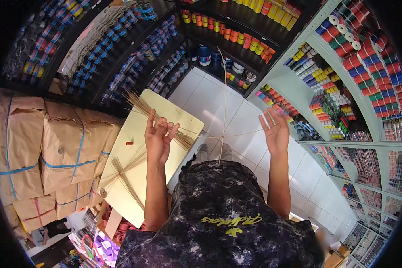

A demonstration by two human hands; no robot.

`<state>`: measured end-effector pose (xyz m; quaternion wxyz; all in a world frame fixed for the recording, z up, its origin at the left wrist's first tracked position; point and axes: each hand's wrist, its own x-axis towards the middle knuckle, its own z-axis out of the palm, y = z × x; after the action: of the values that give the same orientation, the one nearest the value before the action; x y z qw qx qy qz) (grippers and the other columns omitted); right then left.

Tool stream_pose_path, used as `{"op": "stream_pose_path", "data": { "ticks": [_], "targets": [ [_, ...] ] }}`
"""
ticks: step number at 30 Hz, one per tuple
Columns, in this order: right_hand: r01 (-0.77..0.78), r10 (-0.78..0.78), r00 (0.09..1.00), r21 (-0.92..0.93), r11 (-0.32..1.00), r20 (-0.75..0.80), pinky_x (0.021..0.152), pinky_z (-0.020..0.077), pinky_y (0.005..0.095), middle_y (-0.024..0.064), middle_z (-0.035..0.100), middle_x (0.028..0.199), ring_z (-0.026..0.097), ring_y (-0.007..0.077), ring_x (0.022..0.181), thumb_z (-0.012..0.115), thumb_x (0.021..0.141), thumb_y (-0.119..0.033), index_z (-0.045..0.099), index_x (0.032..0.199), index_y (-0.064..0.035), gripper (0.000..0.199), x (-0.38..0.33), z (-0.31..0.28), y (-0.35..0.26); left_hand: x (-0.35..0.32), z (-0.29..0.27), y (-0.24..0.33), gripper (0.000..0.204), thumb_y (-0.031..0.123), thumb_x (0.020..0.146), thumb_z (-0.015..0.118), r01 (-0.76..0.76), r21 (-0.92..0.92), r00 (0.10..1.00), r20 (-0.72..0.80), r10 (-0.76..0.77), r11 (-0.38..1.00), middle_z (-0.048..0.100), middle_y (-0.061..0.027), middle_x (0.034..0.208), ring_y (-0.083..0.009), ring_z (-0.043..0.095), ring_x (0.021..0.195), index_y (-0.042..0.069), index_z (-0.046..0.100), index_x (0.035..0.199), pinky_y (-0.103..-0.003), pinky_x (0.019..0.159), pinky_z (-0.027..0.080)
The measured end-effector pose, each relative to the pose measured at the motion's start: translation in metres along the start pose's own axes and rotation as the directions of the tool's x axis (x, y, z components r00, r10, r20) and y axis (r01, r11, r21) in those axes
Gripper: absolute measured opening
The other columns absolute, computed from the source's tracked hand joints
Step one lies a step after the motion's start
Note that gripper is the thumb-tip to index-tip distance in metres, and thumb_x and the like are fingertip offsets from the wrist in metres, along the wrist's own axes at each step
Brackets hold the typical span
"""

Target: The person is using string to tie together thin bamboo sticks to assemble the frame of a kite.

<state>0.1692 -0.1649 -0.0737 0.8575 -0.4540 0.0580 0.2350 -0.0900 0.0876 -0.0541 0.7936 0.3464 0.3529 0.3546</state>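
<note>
Two long thin sticks (225, 96), like broom straws, cross in front of my body. One runs upright from my shirt front toward the far shelves; the other spans sideways between my hands. My left hand (157, 139) is raised over the yellow table (176, 117), its fingers partly curled around one end of the sideways stick. At the other end, my right hand (277, 131) is lifted with palm showing and fingers stretched; the stick's tip meets it near the thumb. Beneath my left hand, one bundle of thin sticks (140, 105) crosses the table, and another stick bundle (120, 175) lies fanned nearer me.
A small red object (129, 143) rests on the table. Stacked brown paper packages (69, 143) tied with blue cord stand at left. Dark shelves (152, 49) of spools line the back; pale shelves (319, 49) of thread rise at right. White floor tiles (245, 120) lie between.
</note>
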Motion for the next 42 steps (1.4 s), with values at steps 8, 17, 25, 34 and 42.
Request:
{"op": "stream_pose_path", "data": {
  "ticks": [8,17,25,34,42],
  "targets": [
    [-0.466,0.457,0.885,0.186,0.865,0.091,0.109,0.0444,0.0590,0.0183,0.051,0.140,0.050,0.0334,0.130,0.055,0.101,-0.017,0.039,0.137,-0.0064,0.041,-0.042,0.008,0.039,-0.001,-0.003,-0.018,0.047,-0.009,0.098,0.046,0.049,-0.146,0.999,-0.014,-0.051,0.988,0.062,-0.0075,0.109,-0.0230,0.066,0.102,0.004,0.042,0.143,-0.052,0.103,0.055],
    [-0.530,0.567,0.783,-0.202,0.823,0.255,0.087,0.0558,0.0385,0.0087,0.062,0.124,0.064,0.0212,0.104,0.058,0.101,-0.010,0.053,0.135,-0.0075,0.035,-0.061,0.020,0.062,-0.006,0.006,-0.037,0.047,-0.008,0.096,0.051,0.142,-0.133,0.989,-0.033,-0.148,0.981,0.058,-0.0089,0.117,-0.0224,0.062,0.106,0.005,0.042,0.140,-0.052,0.102,0.054],
    [-0.415,0.488,0.852,-0.324,0.850,0.188,0.070,0.0524,0.0271,0.0032,0.067,0.116,0.065,0.0126,0.091,0.061,0.100,-0.012,0.063,0.126,-0.0058,0.027,-0.061,0.013,0.046,0.014,0.016,-0.024,0.047,0.010,0.096,0.063,-0.308,0.707,0.834,-0.121,0.538,0.637,0.056,-0.0074,0.120,-0.0154,0.059,0.099,0.006,0.047,0.140,-0.032,0.083,0.050],
    [-0.413,0.570,0.782,-0.475,0.777,0.253,0.067,0.0471,0.0233,0.0014,0.068,0.114,0.061,0.0082,0.082,0.060,0.101,-0.014,0.063,0.127,-0.0044,0.028,-0.080,0.025,0.032,0.098,0.126,-0.003,0.041,0.027,0.105,0.055,0.128,0.362,0.826,0.476,-0.302,0.923,0.065,-0.0149,0.126,-0.0209,0.068,0.107,0.002,0.054,0.138,-0.033,0.094,0.055],
    [-0.460,0.578,0.747,-0.373,0.806,0.329,0.062,0.0431,0.0211,0.0015,0.067,0.112,0.056,0.0062,0.074,0.058,0.102,-0.014,0.061,0.130,-0.0023,0.031,-0.091,0.018,0.037,0.127,0.146,-0.011,0.035,0.007,0.100,0.061,0.108,0.256,0.822,0.521,-0.231,0.961,0.070,-0.0162,0.116,-0.0221,0.073,0.094,0.002,0.059,0.134,-0.035,0.082,0.062]
  ]
}}
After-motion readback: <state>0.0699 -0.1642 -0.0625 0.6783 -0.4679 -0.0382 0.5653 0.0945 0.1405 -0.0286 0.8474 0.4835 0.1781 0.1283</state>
